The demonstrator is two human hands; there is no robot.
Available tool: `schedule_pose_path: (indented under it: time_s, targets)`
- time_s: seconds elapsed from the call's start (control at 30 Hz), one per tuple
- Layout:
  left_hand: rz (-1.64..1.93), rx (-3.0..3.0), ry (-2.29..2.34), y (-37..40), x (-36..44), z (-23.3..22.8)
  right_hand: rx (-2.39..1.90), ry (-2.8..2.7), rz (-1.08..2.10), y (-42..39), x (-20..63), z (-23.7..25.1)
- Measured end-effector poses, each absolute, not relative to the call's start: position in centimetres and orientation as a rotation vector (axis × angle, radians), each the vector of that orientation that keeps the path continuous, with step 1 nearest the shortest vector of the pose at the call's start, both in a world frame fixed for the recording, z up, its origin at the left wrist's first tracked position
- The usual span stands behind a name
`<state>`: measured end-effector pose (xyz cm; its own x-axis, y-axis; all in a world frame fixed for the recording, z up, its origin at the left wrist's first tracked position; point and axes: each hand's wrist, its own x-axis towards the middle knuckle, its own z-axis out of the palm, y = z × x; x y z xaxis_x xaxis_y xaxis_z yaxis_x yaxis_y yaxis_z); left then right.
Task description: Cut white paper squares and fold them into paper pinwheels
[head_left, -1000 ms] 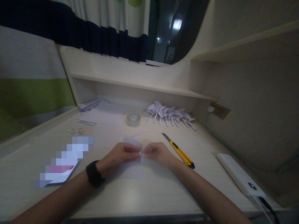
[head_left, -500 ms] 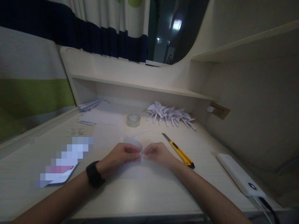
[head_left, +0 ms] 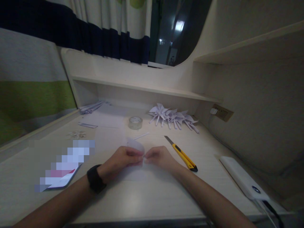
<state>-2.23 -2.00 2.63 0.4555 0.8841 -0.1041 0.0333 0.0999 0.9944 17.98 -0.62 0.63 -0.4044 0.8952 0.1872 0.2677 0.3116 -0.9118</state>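
My left hand (head_left: 125,156), with a black band on its wrist, is closed in a pinch on a thin white piece of paper (head_left: 135,144) that curves up behind the fingers. Facing it, my right hand (head_left: 161,157) is closed too, thumb and fingertips meeting the left fingertips at the paper's edge. A tiny pale bit shows between the fingertips, too small to name. Just beyond the hands lies a thin white paper stick (head_left: 142,136). A yellow utility knife (head_left: 184,156), blade out, rests to the right of my right hand.
A clear tape roll (head_left: 135,123) stands behind the hands. Several white paper pinwheels (head_left: 161,111) lie at the back. Paper sheets (head_left: 104,117), small white pieces (head_left: 77,135) and a phone (head_left: 64,180) are at left. A white power bank (head_left: 242,177) with cables lies at right.
Both hands stay pinched together in nearly the same place. The paper and my right fingertips have shifted only slightly. Nothing else on the desk has moved.
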Motion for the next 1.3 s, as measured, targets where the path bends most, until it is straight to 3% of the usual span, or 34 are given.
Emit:
schedule_pose_path:
  time_s: [0.3, 0.6, 1.3]
  targets:
    - [0.843, 1.338, 0.982, -1.8, -2.1, 2.0, -1.001, -2.003, 1.040, -1.0, 18.2, 1.3]
    - [0.830, 1.527, 1.031, -1.2, -2.0, 1.4, -0.901, -2.350, 0.668, -1.3, 18.4, 1.4]
    - [0.931, 1.854, 1.263, -1.5, -1.9, 1.6, -0.998, -2.493, 0.295, -1.1, 18.5, 1.5]
